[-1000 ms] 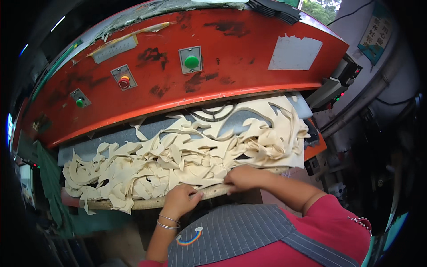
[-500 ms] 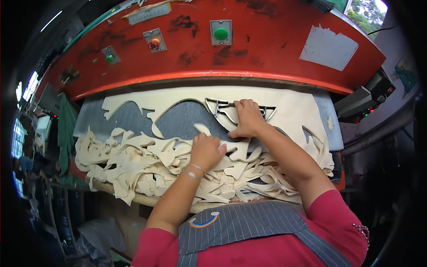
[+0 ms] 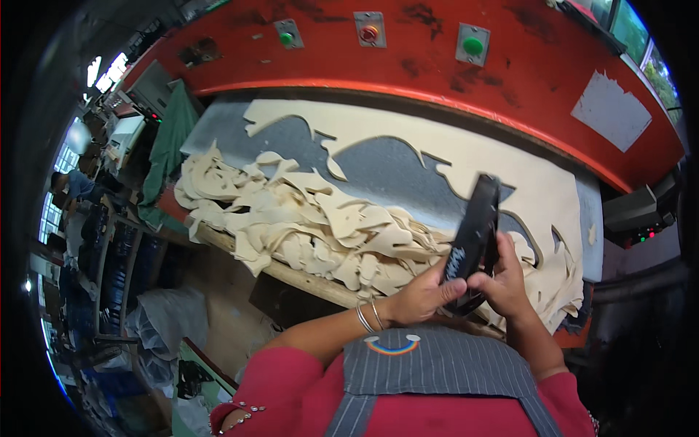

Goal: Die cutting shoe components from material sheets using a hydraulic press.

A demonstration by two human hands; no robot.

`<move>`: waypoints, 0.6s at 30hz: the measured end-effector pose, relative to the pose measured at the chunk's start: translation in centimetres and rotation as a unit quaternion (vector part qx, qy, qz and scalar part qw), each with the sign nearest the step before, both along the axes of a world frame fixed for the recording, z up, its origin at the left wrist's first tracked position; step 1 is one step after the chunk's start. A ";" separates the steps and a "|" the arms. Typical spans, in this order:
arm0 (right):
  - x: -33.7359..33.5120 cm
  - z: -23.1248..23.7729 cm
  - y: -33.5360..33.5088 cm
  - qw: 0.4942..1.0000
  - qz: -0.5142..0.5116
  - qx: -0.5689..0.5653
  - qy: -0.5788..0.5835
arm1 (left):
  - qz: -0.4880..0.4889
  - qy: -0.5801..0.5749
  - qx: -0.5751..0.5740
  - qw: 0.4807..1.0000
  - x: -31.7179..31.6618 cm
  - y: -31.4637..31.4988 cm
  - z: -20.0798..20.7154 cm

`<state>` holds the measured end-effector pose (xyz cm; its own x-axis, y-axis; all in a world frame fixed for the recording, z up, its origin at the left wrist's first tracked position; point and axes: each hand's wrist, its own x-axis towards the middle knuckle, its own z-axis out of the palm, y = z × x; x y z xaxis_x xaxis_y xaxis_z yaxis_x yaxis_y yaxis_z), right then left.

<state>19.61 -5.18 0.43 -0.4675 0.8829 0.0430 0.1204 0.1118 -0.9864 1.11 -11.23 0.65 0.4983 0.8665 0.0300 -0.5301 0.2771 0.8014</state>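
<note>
Between both hands I hold a black metal cutting die (image 3: 473,237), turned on its side with white marks on its outer wall. My left hand (image 3: 422,297) grips its lower left side, thumb at the near end. My right hand (image 3: 508,280) closes on its right side, its thumb also at the near end. Past the die lies a cream sheet (image 3: 502,142), with curved cut-outs along its near edge, on a grey cutting board (image 3: 378,175). Whether a cut piece sits inside the die cannot be seen.
Cream offcuts (image 3: 306,211) heap along the near side of the board, over a wooden edge (image 3: 313,282). A red machine beam (image 3: 408,65) with green and red buttons spans the far side. Green cloth (image 3: 171,146) hangs at left; a control box (image 3: 633,211) stands at right.
The die has come up off the sheet, tipped on its side and nearer my chest. My left hand has left the offcuts and joined the right on it. The view has swung left.
</note>
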 end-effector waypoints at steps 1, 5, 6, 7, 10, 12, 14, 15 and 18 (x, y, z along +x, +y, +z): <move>-0.2 0.2 -0.3 0.999 0.029 -0.030 0.012 | -0.009 -0.035 -0.057 0.998 -0.4 -0.6 0.5; -2.2 1.2 -2.6 0.998 0.056 0.006 -0.030 | -0.068 0.098 -0.012 0.993 -2.8 -1.9 0.2; -2.7 1.6 -3.0 0.998 0.032 -0.012 -0.045 | -0.063 0.133 -0.005 0.989 -3.1 -1.9 0.5; -3.3 1.9 -3.2 0.998 0.009 -0.029 -0.060 | -0.058 0.167 0.001 0.984 -3.4 -2.1 0.9; -5.9 2.6 -3.7 0.999 -0.002 -0.012 -0.052 | 0.037 0.150 0.069 0.986 -4.1 -2.9 1.4; -8.8 4.3 -4.5 0.996 -0.047 -0.079 0.005 | 0.095 0.098 0.087 0.987 -5.6 -3.3 1.5; -10.4 4.5 -4.7 0.995 -0.013 -0.097 0.005 | 0.117 0.044 0.047 0.991 -7.5 -3.7 0.9; -11.1 4.6 -4.7 0.993 0.015 -0.115 0.006 | 0.121 0.032 0.008 0.992 -8.3 -3.9 0.8; -13.9 5.4 -5.7 0.989 -0.003 -0.133 0.059 | 0.189 0.083 -0.006 0.978 -9.9 -5.1 1.3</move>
<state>5.71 -10.91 5.78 -0.4675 0.8733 -0.1371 0.0018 -0.1542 -0.9880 -8.83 -16.32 1.96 0.1391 0.9897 -0.0347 -0.4598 0.0956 0.8828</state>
